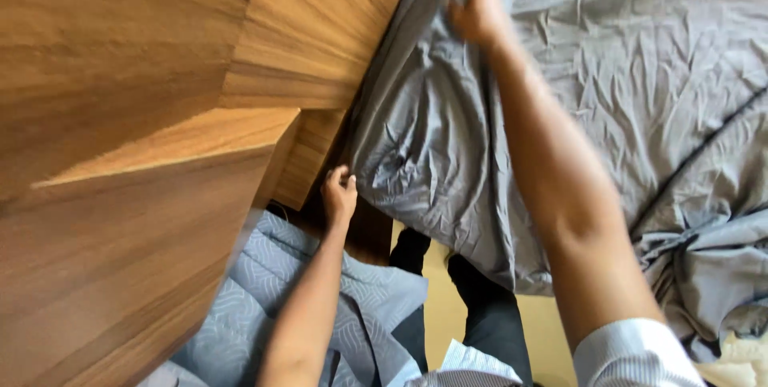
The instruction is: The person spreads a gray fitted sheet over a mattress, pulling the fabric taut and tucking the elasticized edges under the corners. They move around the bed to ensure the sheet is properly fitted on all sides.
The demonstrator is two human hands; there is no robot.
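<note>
Looking down from head height at two bare forearms working a wrinkled grey bed sheet spread over a bed filling the right side of the view. Reaching up and away with the right hand, fingers closed and pinching a fold of the sheet near the top edge, beside the wooden headboard. Gripping the lower hanging edge of the same sheet with the left hand, fingers curled shut around the cloth, down in the narrow gap beside the bed. Draping over the bed's side between the two hands, with the sheet's corner hanging toward the pale yellow floor. Bunching into a rumpled heap at the lower right. Standing close against the left, a wooden cabinet in warm brown grain. Lying crumpled below the left arm, a light blue patterned cloth. Showing at the bottom, dark trousers and a striped shirt cuff.
</note>
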